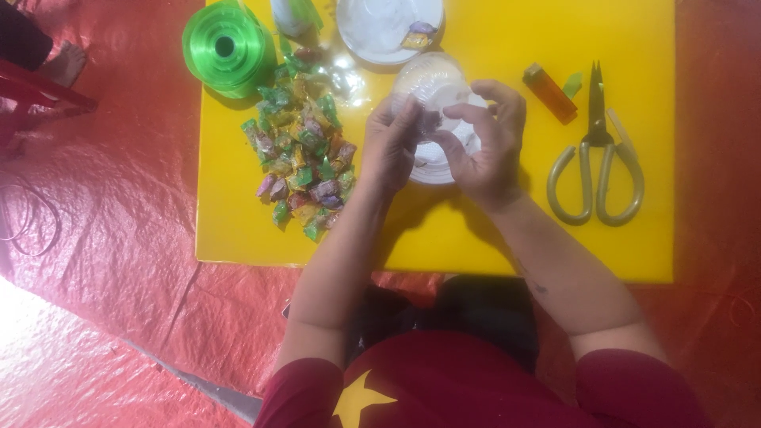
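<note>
In the head view, a clear plastic cup (pixel 434 87) is held over the yellow table (pixel 507 230), at twelve o'clock from the wrists. The left hand (pixel 390 147) is curled around its side; the fingers of the right hand (pixel 485 143) are pinched at its rim. A separating or opening step is judged; steady grip is needed. Wrapped candies (pixel 301 150) lie at nine o'clock, scissors (pixel 596 150) at three

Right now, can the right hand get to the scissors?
Probably yes. The scissors lie flat on the yellow board just right of the right hand, nothing between. But that hand and the left hand are busy holding a clear plastic container.
</note>
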